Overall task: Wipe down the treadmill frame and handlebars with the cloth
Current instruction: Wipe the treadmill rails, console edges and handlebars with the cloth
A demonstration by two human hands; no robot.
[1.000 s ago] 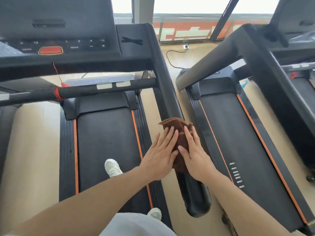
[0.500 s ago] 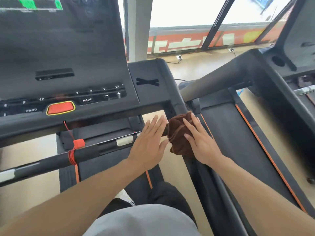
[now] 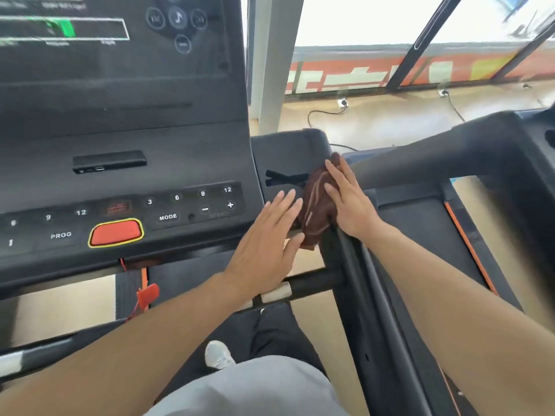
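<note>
A brown cloth (image 3: 315, 202) lies bunched on the black right handrail (image 3: 351, 265) of the treadmill, where the rail meets the console's right corner (image 3: 288, 148). My right hand (image 3: 350, 199) presses flat on the cloth's right side with straight fingers. My left hand (image 3: 268, 244) lies flat beside the cloth's left edge, fingers straight, touching it along the thumb side. The cross handlebar (image 3: 303, 285) with a silver sensor pad runs under my left wrist.
The console (image 3: 120, 163) with its buttons and red stop button (image 3: 115, 232) fills the left. A second treadmill's rail (image 3: 420, 163) and belt (image 3: 420, 235) stand close on the right. A red safety clip (image 3: 147, 295) hangs below the console.
Both hands have slid the cloth up the right handrail, from its lower part to the console corner. The view has lifted and moved closer to the console.
</note>
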